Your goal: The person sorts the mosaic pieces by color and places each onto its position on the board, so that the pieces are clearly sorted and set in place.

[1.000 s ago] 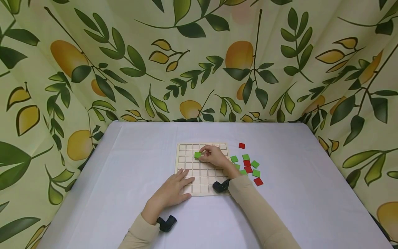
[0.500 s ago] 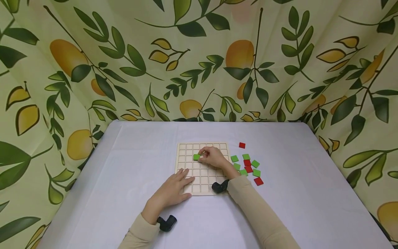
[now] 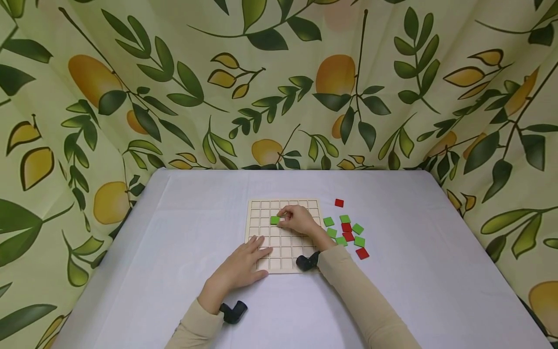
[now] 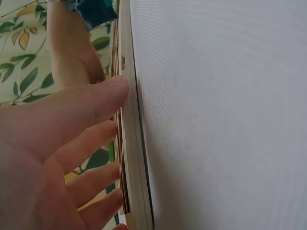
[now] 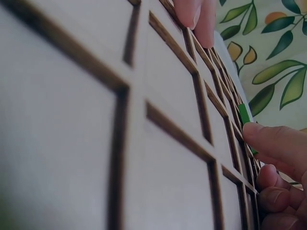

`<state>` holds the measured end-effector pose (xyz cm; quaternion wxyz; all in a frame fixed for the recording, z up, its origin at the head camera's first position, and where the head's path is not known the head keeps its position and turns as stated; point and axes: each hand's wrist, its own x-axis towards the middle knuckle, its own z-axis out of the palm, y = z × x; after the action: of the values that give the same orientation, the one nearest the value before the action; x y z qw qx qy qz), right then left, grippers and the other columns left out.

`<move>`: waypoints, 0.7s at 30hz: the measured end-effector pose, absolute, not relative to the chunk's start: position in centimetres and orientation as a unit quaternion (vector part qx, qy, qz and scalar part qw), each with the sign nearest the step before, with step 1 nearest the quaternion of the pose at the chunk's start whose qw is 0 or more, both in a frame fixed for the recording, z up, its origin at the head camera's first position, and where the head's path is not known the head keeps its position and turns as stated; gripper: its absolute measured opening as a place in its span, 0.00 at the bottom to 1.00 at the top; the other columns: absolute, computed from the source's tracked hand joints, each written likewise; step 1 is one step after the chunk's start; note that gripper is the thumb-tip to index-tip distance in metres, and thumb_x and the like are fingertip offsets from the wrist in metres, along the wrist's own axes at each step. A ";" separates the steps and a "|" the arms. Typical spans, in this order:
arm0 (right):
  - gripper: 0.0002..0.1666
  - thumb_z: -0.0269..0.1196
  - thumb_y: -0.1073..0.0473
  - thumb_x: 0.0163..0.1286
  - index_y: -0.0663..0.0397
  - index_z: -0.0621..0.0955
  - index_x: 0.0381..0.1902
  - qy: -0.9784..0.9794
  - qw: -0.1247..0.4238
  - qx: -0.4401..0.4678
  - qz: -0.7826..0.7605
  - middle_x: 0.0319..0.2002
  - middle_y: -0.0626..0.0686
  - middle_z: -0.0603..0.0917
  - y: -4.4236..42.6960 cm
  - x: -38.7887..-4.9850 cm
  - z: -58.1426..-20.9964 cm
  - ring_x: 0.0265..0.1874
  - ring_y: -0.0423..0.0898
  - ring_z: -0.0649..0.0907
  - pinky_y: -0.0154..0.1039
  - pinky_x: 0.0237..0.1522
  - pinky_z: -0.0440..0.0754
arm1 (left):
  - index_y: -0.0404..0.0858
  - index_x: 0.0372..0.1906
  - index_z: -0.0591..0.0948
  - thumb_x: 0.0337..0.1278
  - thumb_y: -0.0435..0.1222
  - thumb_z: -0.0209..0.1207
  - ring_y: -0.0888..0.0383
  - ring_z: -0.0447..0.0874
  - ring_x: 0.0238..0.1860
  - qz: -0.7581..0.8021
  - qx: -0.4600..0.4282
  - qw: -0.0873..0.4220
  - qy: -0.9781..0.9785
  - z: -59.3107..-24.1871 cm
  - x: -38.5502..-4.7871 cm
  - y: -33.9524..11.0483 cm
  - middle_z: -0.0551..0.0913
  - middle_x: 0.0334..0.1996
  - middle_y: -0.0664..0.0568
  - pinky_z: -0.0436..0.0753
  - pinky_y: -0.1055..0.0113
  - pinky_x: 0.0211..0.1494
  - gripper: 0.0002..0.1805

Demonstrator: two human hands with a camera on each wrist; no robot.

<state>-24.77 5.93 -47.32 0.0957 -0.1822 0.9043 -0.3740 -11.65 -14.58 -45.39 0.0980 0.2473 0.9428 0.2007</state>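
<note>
A light wooden board (image 3: 285, 253) with a grid of square recesses lies on the table. My left hand (image 3: 240, 264) rests on its lower left corner with spread fingers; the left wrist view has the thumb (image 4: 103, 98) against the board's edge. Over the upper middle of the grid, my right hand (image 3: 300, 220) pinches a small green square tile (image 3: 274, 220) by its right side. In the right wrist view the thumb (image 5: 273, 141) touches that green tile (image 5: 243, 114), low at the grid. Whether the tile sits fully inside a recess I cannot tell.
Several loose green tiles (image 3: 329, 221) and red tiles (image 3: 362, 253) are scattered right of the board. One red tile (image 3: 339, 202) lies apart, farther back. White cloth covers the table (image 3: 196, 208), and a leaf-patterned curtain (image 3: 279, 111) hangs behind it.
The right hand has brought the green tile slightly left and toward the person, down to the grid. The left hand has stayed in place.
</note>
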 end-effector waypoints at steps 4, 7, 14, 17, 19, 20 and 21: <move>0.14 0.71 0.56 0.58 0.55 0.85 0.41 0.904 0.098 -0.179 -0.375 0.22 0.48 0.77 5.9 -24.8 -47.3 0.21 0.38 0.69 0.27 0.25 0.66 | 0.39 0.67 0.71 0.58 0.44 0.62 0.38 0.57 0.75 0.208 0.241 0.104 0.942 -45.4 -11.7 -14.6 0.62 0.73 0.39 0.63 0.43 0.75 0.32; 0.14 0.71 0.57 0.57 0.56 0.85 0.41 0.903 0.096 -0.178 -0.379 0.21 0.48 0.76 5.9 -24.7 -47.2 0.20 0.38 0.69 0.28 0.25 0.66 | 0.38 0.67 0.70 0.58 0.45 0.62 0.39 0.57 0.75 0.212 0.239 0.102 0.942 -45.4 -11.8 -14.6 0.63 0.73 0.39 0.63 0.43 0.76 0.33; 0.14 0.71 0.57 0.57 0.57 0.85 0.40 0.899 0.090 -0.186 -0.386 0.21 0.48 0.77 6.0 -24.6 -47.3 0.20 0.37 0.70 0.27 0.26 0.67 | 0.38 0.67 0.70 0.58 0.45 0.62 0.39 0.57 0.75 0.213 0.238 0.105 0.942 -45.4 -11.7 -14.6 0.63 0.73 0.39 0.63 0.43 0.76 0.33; 0.14 0.71 0.57 0.57 0.56 0.86 0.41 0.897 0.092 -0.182 -0.392 0.20 0.48 0.76 5.9 -24.6 -47.4 0.20 0.38 0.69 0.28 0.25 0.67 | 0.38 0.67 0.70 0.58 0.45 0.62 0.39 0.57 0.75 0.212 0.237 0.107 0.942 -45.4 -11.7 -14.6 0.63 0.73 0.39 0.63 0.43 0.76 0.33; 0.15 0.72 0.57 0.56 0.56 0.86 0.41 0.896 0.094 -0.180 -0.394 0.20 0.47 0.76 5.9 -24.7 -47.4 0.20 0.38 0.69 0.28 0.25 0.67 | 0.38 0.67 0.70 0.57 0.44 0.62 0.39 0.57 0.76 0.217 0.234 0.108 0.942 -45.4 -11.6 -14.6 0.62 0.73 0.39 0.63 0.43 0.76 0.33; 0.15 0.72 0.57 0.56 0.56 0.86 0.41 0.896 0.096 -0.178 -0.395 0.20 0.47 0.76 5.9 -24.7 -47.5 0.20 0.38 0.70 0.28 0.25 0.67 | 0.38 0.67 0.71 0.57 0.44 0.62 0.39 0.57 0.76 0.218 0.234 0.109 0.941 -45.3 -11.6 -14.6 0.63 0.73 0.39 0.63 0.43 0.76 0.33; 0.16 0.72 0.56 0.56 0.56 0.86 0.41 0.896 0.097 -0.177 -0.395 0.20 0.47 0.76 5.9 -24.7 -47.5 0.20 0.38 0.70 0.28 0.25 0.67 | 0.38 0.67 0.71 0.57 0.44 0.62 0.39 0.57 0.76 0.221 0.233 0.110 0.941 -45.3 -11.6 -14.6 0.63 0.73 0.39 0.63 0.43 0.76 0.33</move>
<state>-24.67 5.90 -47.49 0.0969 -0.1773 0.8962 -0.3950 -11.56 -14.63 -45.28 0.1097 0.2329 0.9408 0.2206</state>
